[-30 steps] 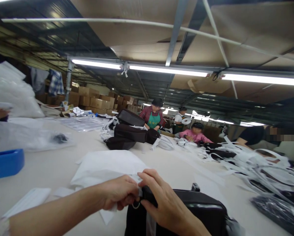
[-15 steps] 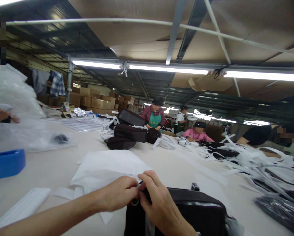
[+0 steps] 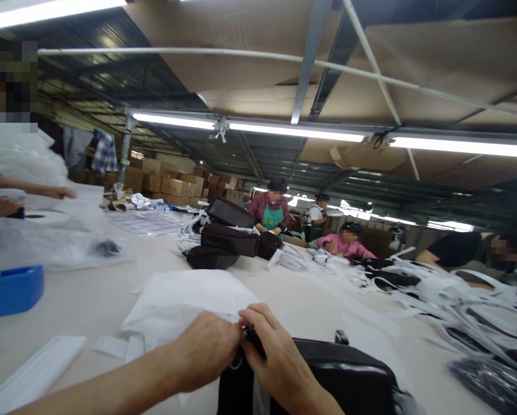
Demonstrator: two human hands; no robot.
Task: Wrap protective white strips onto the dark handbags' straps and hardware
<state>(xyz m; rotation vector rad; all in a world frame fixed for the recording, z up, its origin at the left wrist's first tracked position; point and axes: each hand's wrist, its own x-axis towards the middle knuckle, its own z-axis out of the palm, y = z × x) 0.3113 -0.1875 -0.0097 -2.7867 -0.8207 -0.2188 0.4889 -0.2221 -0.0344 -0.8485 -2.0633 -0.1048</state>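
Note:
A black bag (image 3: 348, 374) with a shiny trim line stands before me at the bottom of the view. Over its near left corner, close to a small metal ring (image 3: 236, 362), both hands meet. My left hand (image 3: 210, 349) is closed, its fingertips turned inward, and what it pinches is hidden. Bent over the same corner, my right hand (image 3: 273, 357) grips the bag, with a small dark piece showing between thumb and fingers. White sheet material (image 3: 184, 300) lies just beyond my hands.
Dark bags (image 3: 230, 236) are piled farther up the table. White straps (image 3: 465, 294) heap on the right, near a plastic-wrapped dark bundle (image 3: 491, 380). A blue bin (image 3: 14, 291) and clear plastic bags (image 3: 55, 242) lie left. Co-workers stand or sit around the table.
My left hand has rolled over, its back now turned more upward, while staying at the bag's corner. At far left, a co-worker's arm has reached in beside a white sheet.

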